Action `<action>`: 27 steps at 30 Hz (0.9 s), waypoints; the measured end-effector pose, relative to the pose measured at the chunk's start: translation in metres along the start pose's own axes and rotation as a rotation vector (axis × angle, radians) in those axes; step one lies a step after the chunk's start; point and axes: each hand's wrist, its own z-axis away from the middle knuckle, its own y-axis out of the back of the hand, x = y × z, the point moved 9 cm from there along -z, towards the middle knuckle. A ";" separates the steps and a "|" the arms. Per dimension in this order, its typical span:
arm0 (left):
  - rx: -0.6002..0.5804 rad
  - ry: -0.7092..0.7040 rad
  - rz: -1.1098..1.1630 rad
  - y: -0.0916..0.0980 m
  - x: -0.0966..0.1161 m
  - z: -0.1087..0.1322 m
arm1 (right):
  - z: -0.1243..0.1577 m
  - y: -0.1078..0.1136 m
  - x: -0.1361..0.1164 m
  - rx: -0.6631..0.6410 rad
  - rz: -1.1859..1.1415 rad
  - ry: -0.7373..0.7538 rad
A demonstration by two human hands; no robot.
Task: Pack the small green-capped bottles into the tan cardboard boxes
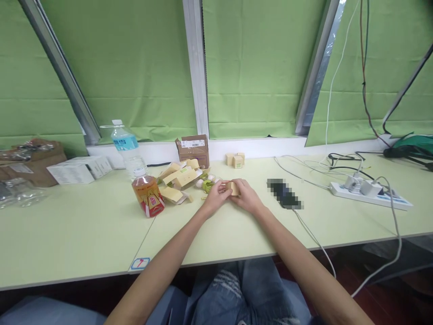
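Just above the table, a small tan cardboard box (233,188) is held between my two hands. My left hand (217,197) grips its left side, fingers curled and thumb at the near edge. Around its right side wrap the fingers of my right hand (246,197). Left of my hands lies a pile of flattened tan cartons (182,177), with small green and pale round items (206,184) at its right edge. Several similar little boxes (236,160) stand together farther back, near the wall.
A red-labelled drink bottle (149,194) and a clear water bottle (126,146) stand at left. Behind the pile is a brown carton (194,151). On the right lie a blurred-out phone (284,193) and a white power strip (370,195) with trailing cables.
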 end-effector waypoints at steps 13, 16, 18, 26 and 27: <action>-0.050 0.010 -0.049 0.002 0.008 0.004 | -0.003 0.004 -0.006 0.005 0.044 0.035; -0.048 0.003 -0.117 0.002 0.008 0.005 | -0.003 0.003 -0.007 -0.013 0.070 0.038; -0.038 -0.003 -0.166 0.002 0.007 0.005 | -0.003 0.002 -0.010 -0.026 0.091 0.052; 0.038 -0.104 -0.455 0.007 0.014 0.001 | -0.003 -0.003 -0.010 -0.024 0.125 0.057; 0.034 -0.095 -0.467 0.008 0.012 0.001 | -0.003 -0.003 -0.010 -0.022 0.112 0.059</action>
